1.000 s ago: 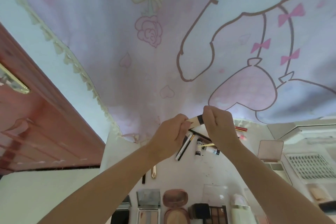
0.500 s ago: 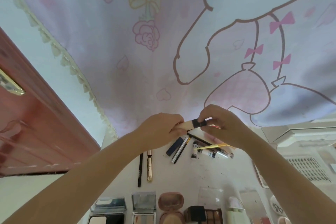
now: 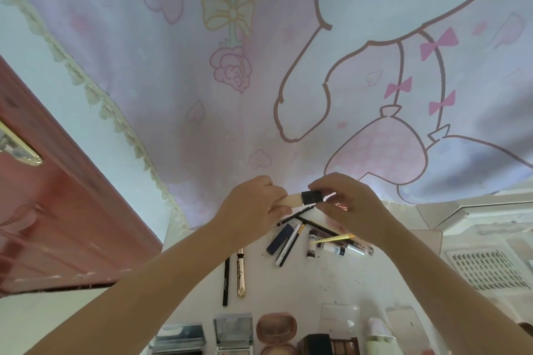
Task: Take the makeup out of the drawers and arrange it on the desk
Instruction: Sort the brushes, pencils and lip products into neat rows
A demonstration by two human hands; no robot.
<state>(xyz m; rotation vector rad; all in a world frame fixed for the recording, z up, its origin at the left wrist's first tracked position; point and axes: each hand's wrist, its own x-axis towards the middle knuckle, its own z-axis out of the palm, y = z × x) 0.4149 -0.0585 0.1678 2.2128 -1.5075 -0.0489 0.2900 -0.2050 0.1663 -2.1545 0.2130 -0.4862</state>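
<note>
A small beige makeup tube with a black cap (image 3: 300, 199) is held level above the white desk (image 3: 326, 282). My left hand (image 3: 251, 204) grips its beige body and my right hand (image 3: 346, 204) pinches the black cap. Below them lies a loose pile: a navy stick (image 3: 279, 239), a silver and black pen (image 3: 290, 245), small tubes (image 3: 311, 243) and a yellow stick (image 3: 334, 238). A black pencil (image 3: 226, 281) and a gold pen (image 3: 240, 272) lie side by side to the left. A row of compacts (image 3: 233, 331) and palettes (image 3: 328, 344) lines the near edge.
A pink cartoon curtain (image 3: 259, 66) hangs behind the desk. A red-brown wooden door (image 3: 57, 225) with a gold handle stands at left. At right sits a tray of false lashes (image 3: 487, 269) and a white box lid (image 3: 476, 210).
The view has tilted upward and the hands now sit slightly lower in frame. The tube has turned level between the hands, with the right fingers moved onto the black cap.
</note>
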